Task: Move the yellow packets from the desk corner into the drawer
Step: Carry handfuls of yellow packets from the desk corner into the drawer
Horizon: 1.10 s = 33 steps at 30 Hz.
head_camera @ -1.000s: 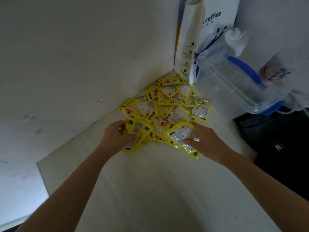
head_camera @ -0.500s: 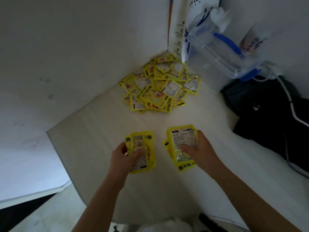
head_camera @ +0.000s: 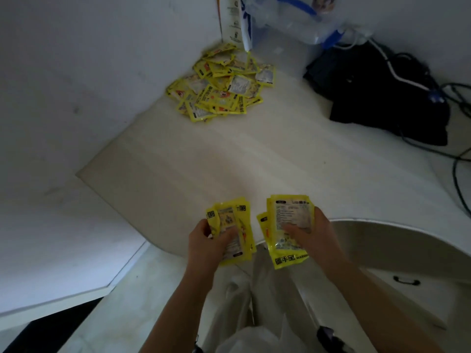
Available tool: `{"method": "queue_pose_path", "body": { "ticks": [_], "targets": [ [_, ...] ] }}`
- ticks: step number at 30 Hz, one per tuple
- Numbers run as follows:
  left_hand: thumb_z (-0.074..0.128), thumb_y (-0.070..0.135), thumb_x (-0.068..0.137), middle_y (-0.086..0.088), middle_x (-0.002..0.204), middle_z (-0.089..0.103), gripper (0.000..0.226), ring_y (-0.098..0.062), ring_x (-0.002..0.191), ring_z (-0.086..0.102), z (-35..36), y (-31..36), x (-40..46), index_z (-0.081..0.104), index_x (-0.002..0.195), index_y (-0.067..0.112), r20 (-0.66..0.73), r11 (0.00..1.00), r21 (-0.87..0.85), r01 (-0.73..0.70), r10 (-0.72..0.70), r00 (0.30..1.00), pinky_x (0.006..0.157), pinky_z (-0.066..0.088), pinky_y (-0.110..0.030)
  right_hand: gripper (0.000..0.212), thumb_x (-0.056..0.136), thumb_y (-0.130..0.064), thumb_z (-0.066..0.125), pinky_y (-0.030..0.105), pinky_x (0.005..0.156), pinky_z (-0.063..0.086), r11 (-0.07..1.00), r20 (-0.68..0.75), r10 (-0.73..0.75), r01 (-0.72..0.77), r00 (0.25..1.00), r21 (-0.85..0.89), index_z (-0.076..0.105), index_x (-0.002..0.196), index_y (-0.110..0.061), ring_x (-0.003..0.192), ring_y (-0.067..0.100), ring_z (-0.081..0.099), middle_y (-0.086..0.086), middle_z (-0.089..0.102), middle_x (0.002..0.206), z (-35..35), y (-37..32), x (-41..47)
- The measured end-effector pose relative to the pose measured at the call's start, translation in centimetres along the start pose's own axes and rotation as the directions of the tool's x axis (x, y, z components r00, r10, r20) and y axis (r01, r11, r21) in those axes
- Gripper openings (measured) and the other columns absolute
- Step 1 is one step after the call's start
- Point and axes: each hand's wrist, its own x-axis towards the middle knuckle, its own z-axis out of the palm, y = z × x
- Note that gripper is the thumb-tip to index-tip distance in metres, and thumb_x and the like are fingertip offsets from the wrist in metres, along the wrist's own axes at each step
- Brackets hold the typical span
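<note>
Forearms reach forward over the bench edge; left hand and right hand each grip a fan of yellow packets, thumbs on top. Remaining pile lies in the far corner.

A single wide-angle camera worn on the head looks forward and steeply down over the near edge of the desk, bending straight lines toward the frame edges. The hands sit close below it in the lower centre, the left hand and right hand large in view. The desk's far corner lies well away near the top, cropped by the upper border.
</note>
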Motion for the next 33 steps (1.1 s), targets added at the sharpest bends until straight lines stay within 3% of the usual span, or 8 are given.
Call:
{"method": "queue_pose_path", "body": {
  "ticks": [5,10,13,16,19,23,29,33],
  "targets": [
    [0.078,0.008,0.076,-0.010,0.091,0.072,0.020,-0.026,0.080,0.072,0.0,-2.5,-4.3,0.067,0.094,0.007,0.069,0.994,0.087,-0.064,0.058,0.996,0.063,0.062,-0.039,0.043,0.072,-0.018,0.080,0.045,0.073,0.060,0.993,-0.132,0.072,-0.058,0.989,0.104,0.059,0.110,-0.016,0.084,0.022,0.071,0.006,0.071,0.098,-0.9,4.8,-5.8],
    [0.078,0.009,0.074,-0.008,0.086,0.073,0.022,-0.023,0.076,0.073,2.9,-4.1,-8.6,0.067,0.093,0.010,0.156,0.979,0.153,-0.132,0.108,0.982,0.055,0.058,-0.030,0.037,0.072,-0.013,0.080,0.040,0.071,0.060,0.977,-0.257,0.112,-0.060,0.960,0.202,0.061,0.103,-0.019,0.082,0.019,0.070,0.004,0.072,0.094,-4.1,8.7,-11.3],
    [0.080,0.009,0.071,-0.003,0.083,0.073,0.023,-0.021,0.075,0.072,5.7,-5.3,-11.3,0.067,0.090,0.013,0.224,0.959,0.213,-0.186,0.138,0.965,0.058,0.056,-0.030,0.027,0.076,-0.008,0.076,0.030,0.062,0.058,0.964,-0.305,0.129,-0.047,0.944,0.263,0.061,0.095,-0.021,0.077,0.014,0.070,0.003,0.072,0.091,-7.0,11.4,-14.4],
    [0.081,0.015,0.067,-0.003,0.084,0.075,0.027,-0.021,0.076,0.072,8.1,-6.7,-13.6,0.068,0.091,0.014,0.292,0.948,0.238,-0.211,0.137,0.946,0.066,0.058,-0.035,0.033,0.077,-0.009,0.075,0.016,0.054,0.052,0.954,-0.352,0.156,-0.048,0.923,0.297,0.061,0.106,-0.014,0.080,0.011,0.069,0.001,0.071,0.094,-9.6,14.1,-17.0],
    [0.082,0.016,0.063,-0.005,0.083,0.075,0.031,-0.023,0.076,0.072,11.4,-8.6,-17.0,0.067,0.089,0.011,0.353,0.944,0.244,-0.220,0.125,0.927,0.069,0.058,-0.038,0.036,0.078,-0.011,0.075,0.013,0.054,0.049,0.936,-0.408,0.209,-0.060,0.889,0.347,0.058,0.110,-0.016,0.081,0.009,0.067,-0.002,0.069,0.095,-12.7,17.8,-20.3],
    [0.081,0.007,0.070,-0.005,0.086,0.074,0.027,-0.020,0.075,0.071,16.0,-12.1,-22.6,0.065,0.091,0.013,0.430,0.938,0.268,-0.218,0.086,0.899,0.073,0.059,-0.042,0.033,0.078,-0.010,0.075,0.021,0.059,0.051,0.914,-0.463,0.263,-0.065,0.847,0.400,0.059,0.106,-0.015,0.081,0.010,0.066,-0.001,0.069,0.094,-17.6,22.8,-25.3],
    [0.082,0.011,0.070,-0.005,0.088,0.075,0.028,-0.025,0.082,0.073,22.4,-17.6,-30.5,0.066,0.092,0.012,0.528,0.909,0.338,-0.244,0.031,0.848,0.078,0.060,-0.048,0.037,0.074,-0.016,0.078,0.031,0.066,0.055,0.884,-0.528,0.359,-0.099,0.769,0.457,0.059,0.106,-0.013,0.085,0.019,0.068,0.004,0.070,0.096,-24.3,30.3,-33.0],
    [0.083,0.011,0.070,-0.004,0.087,0.076,0.027,-0.022,0.080,0.074,26.4,-20.1,-34.3,0.066,0.092,0.014,0.595,0.890,0.382,-0.249,-0.030,0.804,0.077,0.060,-0.049,0.036,0.074,-0.014,0.079,0.028,0.060,0.054,0.863,-0.573,0.403,-0.087,0.713,0.498,0.059,0.103,-0.011,0.079,0.016,0.068,0.004,0.070,0.092,-27.4,34.0,-36.6]
  ]
}}
